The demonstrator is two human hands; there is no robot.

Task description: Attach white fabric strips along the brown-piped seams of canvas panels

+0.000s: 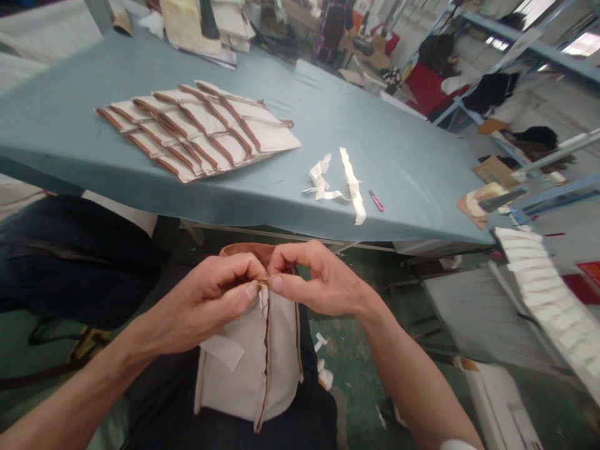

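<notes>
An off-white sewn bag (pixel 234 381), seemingly inside out with brown-edged seams, rests on my lap. Its brown top band (pixel 248 249) curves behind my fingers. My left hand (pixel 210 297) is closed, thumb and forefinger pinching the bag's upper edge at the middle seam. Right beside it, my right hand (pixel 319 275) pinches the same spot; the two sets of fingertips nearly touch. What exactly lies between the fingertips is too small to make out. Below my left hand, a white strip (pixel 225 353) lies against the bag's side.
On the blue-covered table (pixel 375 131) ahead lies an overlapping stack of off-white, brown-edged pieces (pixel 197 128). Crumpled white strips (pixel 351 184) and a small pink-handled tool (pixel 376 201) lie near its front edge. A row of white pieces (pixel 548 300) stands at right. Scraps litter the floor.
</notes>
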